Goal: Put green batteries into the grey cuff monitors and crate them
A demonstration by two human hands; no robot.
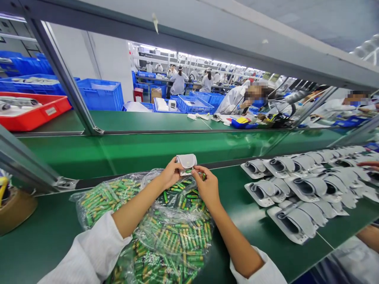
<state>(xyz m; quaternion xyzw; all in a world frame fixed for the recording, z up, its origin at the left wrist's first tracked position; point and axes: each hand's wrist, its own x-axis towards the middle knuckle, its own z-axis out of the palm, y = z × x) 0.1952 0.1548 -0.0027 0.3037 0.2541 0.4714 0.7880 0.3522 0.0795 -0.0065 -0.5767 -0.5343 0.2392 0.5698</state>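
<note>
My left hand grips a wrist blood pressure monitor with a rolled grey cuff, held up above the bags. Thumb and fingers of my right hand are closed at the monitor's lower edge, where a green battery shows. Another green and gold battery sticks out between the right fingers. Below both hands, clear plastic bags full of green batteries lie on the green bench; one is open near my wrists.
Rows of similar monitors stand on the bench at right, beside another person's hand. A tape roll sits at left. Beyond the green conveyor belt are a red tray, blue crates and co-workers. A metal frame crosses overhead.
</note>
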